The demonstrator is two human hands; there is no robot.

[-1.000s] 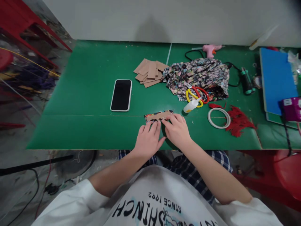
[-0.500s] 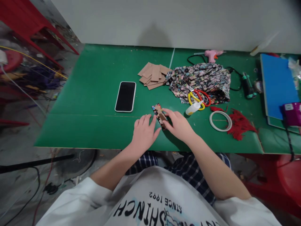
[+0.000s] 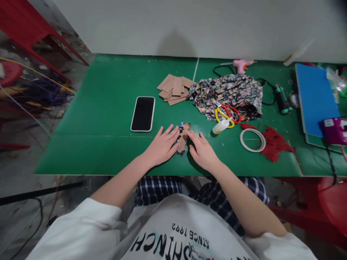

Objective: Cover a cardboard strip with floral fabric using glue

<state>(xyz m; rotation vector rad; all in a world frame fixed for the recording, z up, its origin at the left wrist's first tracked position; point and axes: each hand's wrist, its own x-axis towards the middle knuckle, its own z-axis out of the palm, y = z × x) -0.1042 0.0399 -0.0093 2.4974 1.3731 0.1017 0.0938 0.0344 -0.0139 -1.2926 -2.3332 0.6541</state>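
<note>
A small cardboard strip with floral fabric folded over its edges [image 3: 183, 139] lies flat on the green table between my hands. My left hand [image 3: 163, 146] rests at its left side, fingers stretched out and fingertips at the fabric edge. At the strip's right edge is my right hand [image 3: 202, 148], its fingers extended and apart, the index fingertip touching the fabric. To the right lie a small white glue bottle [image 3: 221, 126] and scissors with red and yellow handles [image 3: 232, 113], beside a bunched floral cloth [image 3: 227, 94].
Several cardboard pieces [image 3: 176, 89] are piled near the cloth. A phone [image 3: 143, 114] lies to the left. On the right are a tape roll [image 3: 252, 140], red threads [image 3: 275, 143], a pink glue gun [image 3: 241, 66], a green-black tool [image 3: 282, 99] and a blue board [image 3: 316, 97].
The strip has turned more upright in view and shows more bare cardboard. My left hand has flattened, fingers reaching forward; my right hand has shifted slightly lower. The view has tilted a little.
</note>
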